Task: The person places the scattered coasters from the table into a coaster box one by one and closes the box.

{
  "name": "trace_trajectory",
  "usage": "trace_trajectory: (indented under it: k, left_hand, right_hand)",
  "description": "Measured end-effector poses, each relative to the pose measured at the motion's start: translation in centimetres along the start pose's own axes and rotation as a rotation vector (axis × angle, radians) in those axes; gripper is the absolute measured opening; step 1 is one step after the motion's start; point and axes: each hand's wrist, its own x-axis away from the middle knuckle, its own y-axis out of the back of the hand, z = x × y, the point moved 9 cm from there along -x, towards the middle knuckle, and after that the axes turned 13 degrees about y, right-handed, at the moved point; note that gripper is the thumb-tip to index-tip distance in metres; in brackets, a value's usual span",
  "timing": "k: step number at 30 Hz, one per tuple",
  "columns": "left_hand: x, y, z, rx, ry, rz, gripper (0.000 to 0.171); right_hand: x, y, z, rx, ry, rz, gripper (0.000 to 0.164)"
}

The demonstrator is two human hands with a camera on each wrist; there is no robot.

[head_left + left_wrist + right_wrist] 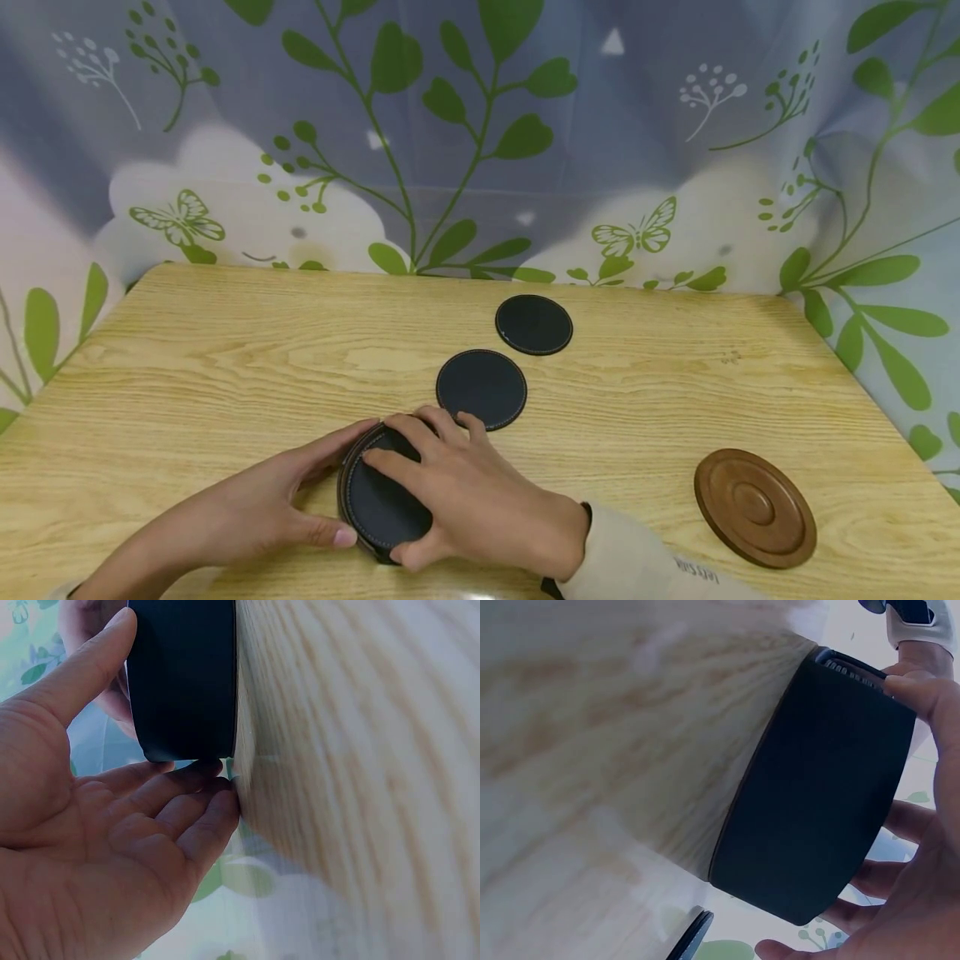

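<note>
A round black coaster holder (pixel 384 500) with stitched edging sits on the table near its front edge, a black coaster on top. My left hand (pixel 258 502) holds its left side, thumb near the front and fingers toward the back. Over the top spreads my right hand (pixel 480 500), gripping the rim with its thumb in front and fingers at the far side. In the right wrist view, the holder's black wall (pixel 810 787) has an opening near my thumb, where stacked edges show. The left wrist view shows the left thumb (pixel 90 664) against the wall's upper edge.
Two round black coasters (pixel 482 389) (pixel 534 324) lie flat behind the holder, toward the back of the wooden table (pixel 225 358). A round brown wooden coaster (pixel 753 507) with ringed grooves lies at the right. A leaf-patterned curtain (pixel 637 125) hangs behind the table.
</note>
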Motion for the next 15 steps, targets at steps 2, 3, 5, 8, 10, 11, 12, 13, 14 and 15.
trace_trajectory:
  k: [2, 3, 5, 8, 10, 11, 12, 13, 14, 15]
  left_hand:
    - [0.00, -0.01, -0.04, -0.004, -0.008, 0.001, 0.103]
    - [-0.01, -0.01, -0.07, -0.005, -0.013, 0.003, 0.104]
    - [-0.04, -0.03, -0.09, -0.008, -0.021, 0.004, 0.104]
    - [-0.09, -0.02, -0.10, -0.003, -0.025, 0.008, 0.104]
    - [-0.13, -0.03, -0.08, 0.005, -0.021, 0.012, 0.105]
    - [-0.14, -0.04, -0.07, 0.010, -0.019, 0.014, 0.105]
    - [-0.14, -0.04, -0.05, 0.015, -0.016, 0.015, 0.105]
    - [-0.14, -0.05, -0.01, 0.017, -0.011, 0.015, 0.105]
    - [-0.15, -0.06, 0.02, 0.020, -0.007, 0.016, 0.105]
    - [-0.15, -0.06, 0.06, 0.021, -0.002, 0.015, 0.105]
  right_hand:
    - [0.02, -0.02, -0.02, 0.003, -0.003, 0.000, 0.080]
    - [0.04, -0.02, -0.04, 0.005, -0.004, -0.001, 0.079]
    - [0.10, -0.03, -0.11, 0.000, -0.010, -0.001, 0.079]
    - [0.20, -0.05, -0.21, -0.010, -0.017, -0.001, 0.078]
    - [0.25, -0.06, -0.29, -0.018, -0.019, 0.000, 0.078]
    - [0.26, -0.06, -0.33, -0.021, -0.019, 0.000, 0.078]
    - [0.27, -0.05, -0.36, -0.023, -0.018, 0.000, 0.077]
    - [0.28, -0.04, -0.41, -0.029, -0.018, -0.001, 0.077]
    - [0.30, -0.02, -0.45, -0.034, -0.017, -0.003, 0.077]
    - [0.32, 0.01, -0.50, -0.039, -0.018, -0.004, 0.076]
